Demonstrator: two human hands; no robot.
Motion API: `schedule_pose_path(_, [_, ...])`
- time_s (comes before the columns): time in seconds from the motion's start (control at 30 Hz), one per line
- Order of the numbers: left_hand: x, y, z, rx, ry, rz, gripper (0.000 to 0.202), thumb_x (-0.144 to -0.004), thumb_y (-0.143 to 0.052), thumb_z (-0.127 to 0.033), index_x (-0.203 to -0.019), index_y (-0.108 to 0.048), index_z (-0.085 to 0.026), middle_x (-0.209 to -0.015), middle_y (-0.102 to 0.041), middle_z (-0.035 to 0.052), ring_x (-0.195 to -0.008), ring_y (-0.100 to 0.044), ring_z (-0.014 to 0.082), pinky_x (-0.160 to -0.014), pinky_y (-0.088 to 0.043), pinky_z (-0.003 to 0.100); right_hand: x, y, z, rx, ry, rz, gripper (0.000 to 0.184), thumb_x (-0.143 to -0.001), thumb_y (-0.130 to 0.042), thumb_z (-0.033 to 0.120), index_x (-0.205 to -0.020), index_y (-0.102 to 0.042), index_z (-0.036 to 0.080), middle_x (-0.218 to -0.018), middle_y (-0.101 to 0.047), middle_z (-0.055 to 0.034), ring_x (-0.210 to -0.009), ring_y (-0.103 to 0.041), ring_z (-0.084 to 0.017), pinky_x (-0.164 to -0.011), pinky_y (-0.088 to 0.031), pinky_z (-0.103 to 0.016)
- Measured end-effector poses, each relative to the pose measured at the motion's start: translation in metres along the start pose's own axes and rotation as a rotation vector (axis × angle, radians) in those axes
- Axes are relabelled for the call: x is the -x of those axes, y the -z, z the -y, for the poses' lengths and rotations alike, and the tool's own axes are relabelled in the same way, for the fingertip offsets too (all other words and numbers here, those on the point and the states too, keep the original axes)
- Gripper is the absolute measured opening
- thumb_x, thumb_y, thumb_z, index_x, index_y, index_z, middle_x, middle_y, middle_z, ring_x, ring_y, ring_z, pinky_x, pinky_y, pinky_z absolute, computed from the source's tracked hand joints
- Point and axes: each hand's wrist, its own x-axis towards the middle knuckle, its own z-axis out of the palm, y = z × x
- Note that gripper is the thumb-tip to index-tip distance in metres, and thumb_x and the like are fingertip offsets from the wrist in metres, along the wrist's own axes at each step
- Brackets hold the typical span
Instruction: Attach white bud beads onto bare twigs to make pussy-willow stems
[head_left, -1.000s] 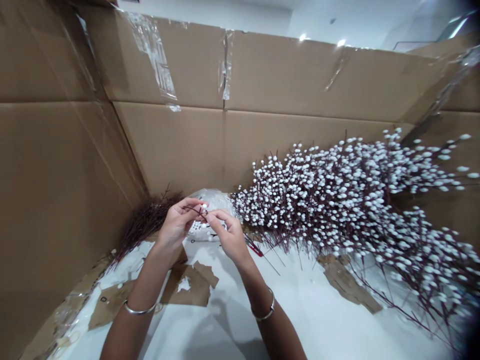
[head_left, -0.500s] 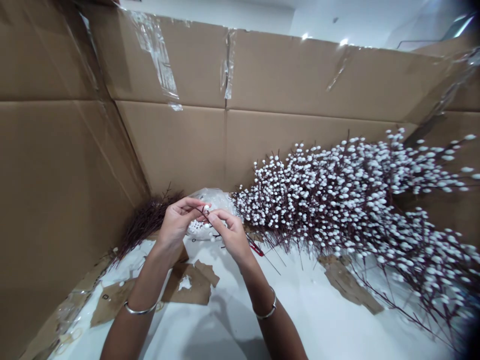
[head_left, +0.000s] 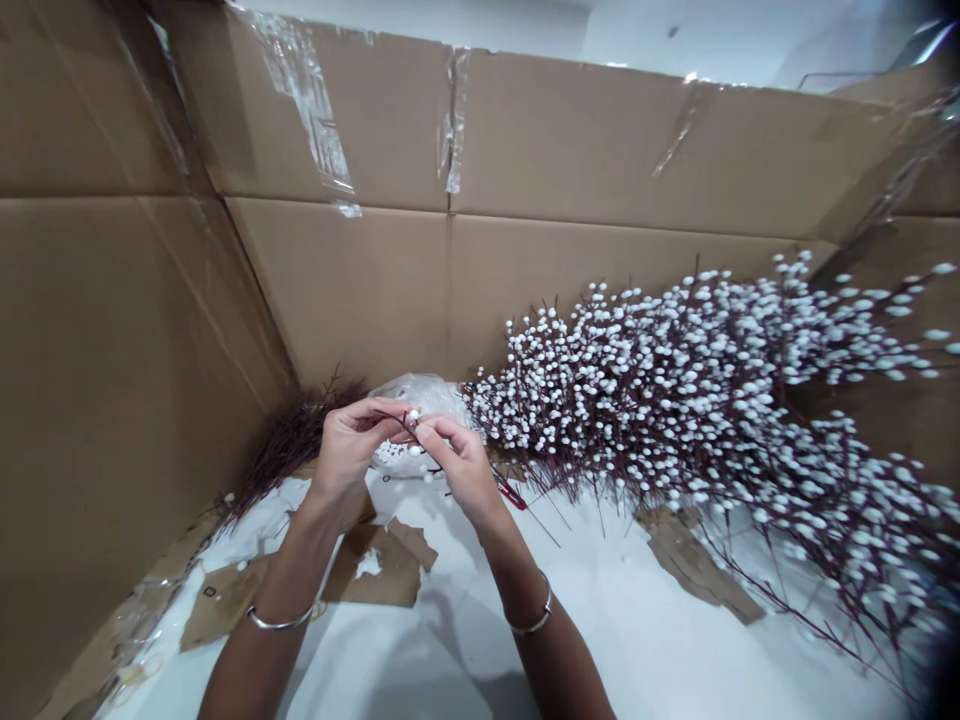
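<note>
A thin, dark brown twig with small white oval berries is between my two hands, above the white tabletop. My left hand pinches it with thumb and fingers nearly closed; my right hand grips it from the other side, thumb and fingertips together near a berry. Just behind my fingers sits a clear plastic bag with white berries in it. To its left lies a bundle of dark brown bare twigs; to its right spreads a large heap of white-berried brown branches. A red-handled tool rests just beside my right hand. Nearer me lie torn brown cardboard pieces. Tall brown cardboard walls stand behind and to the left.
</note>
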Motion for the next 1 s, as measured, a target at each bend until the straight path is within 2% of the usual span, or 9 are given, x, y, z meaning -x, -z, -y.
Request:
schedule_pose_path(0.13, [0.002, 0.001, -0.002, -0.067, -0.082, 0.025, 0.006, -0.067, -0.081, -0.02, -0.071, -0.077, -0.02, -0.082, -0.076, 0.0035, -0.079, -0.07, 0.017, -0.075, -0.056, 0.028, 0.001, 0.003, 0.003, -0.023, -0.006, 0.043, 0.027, -0.093, -0.054, 0.036, -0.078, -0.073, 0.022, -0.102, -0.071, -0.0041, -0.11, -0.059, -0.021, -0.1, -0.043, -0.035])
schedule_pose_path(0.3, [0.002, 0.002, -0.008, -0.186, -0.194, 0.051, 0.002, -0.07, -0.078, -0.021, -0.07, -0.077, -0.02, -0.081, -0.076, 0.0054, -0.081, -0.069, 0.02, -0.079, -0.056, 0.033, 0.001, 0.004, 0.005, -0.053, -0.032, 0.066, 0.025, -0.091, -0.056, 0.035, -0.076, -0.072, 0.022, -0.097, -0.072, -0.0038, -0.105, -0.06, -0.02, -0.099, -0.043, -0.036])
schedule_pose_path(0.47, [0.002, 0.006, -0.008, -0.271, -0.277, 0.082, 0.006, -0.075, -0.074, -0.024, -0.07, -0.076, -0.021, -0.081, -0.075, 0.006, -0.082, -0.069, 0.0208, -0.08, -0.055, 0.035, -0.001, 0.004, 0.002, -0.097, -0.089, 0.069, 0.026, -0.087, -0.059, 0.039, -0.073, -0.071, 0.021, -0.091, -0.07, -0.0039, -0.101, -0.06, -0.021, -0.09, -0.046, -0.033])
schedule_pose_path(0.67, [0.002, 0.011, -0.009, -0.353, -0.374, 0.15, 0.012, -0.079, -0.07, -0.017, -0.071, -0.076, -0.022, -0.08, -0.075, 0.006, -0.082, -0.069, 0.0203, -0.079, -0.054, 0.034, -0.001, 0.002, 0.002, -0.192, -0.146, 0.079, 0.025, -0.083, -0.062, 0.041, -0.071, -0.069, 0.02, -0.084, -0.068, -0.0022, -0.088, -0.06, -0.018, -0.085, -0.045, -0.03])
schedule_pose_path(1.0, [0.002, 0.012, -0.013, -0.42, -0.439, 0.172, 0.018, -0.078, -0.066, -0.012, -0.067, -0.074, -0.022, -0.08, -0.075, 0.0048, -0.083, -0.069, 0.0205, -0.078, -0.054, 0.035, -0.001, 0.0, 0.005, -0.218, -0.193, 0.05, 0.028, -0.079, -0.064, 0.041, -0.063, -0.062, 0.019, -0.074, -0.064, -0.0004, -0.077, -0.057, -0.016, -0.076, -0.046, -0.028])
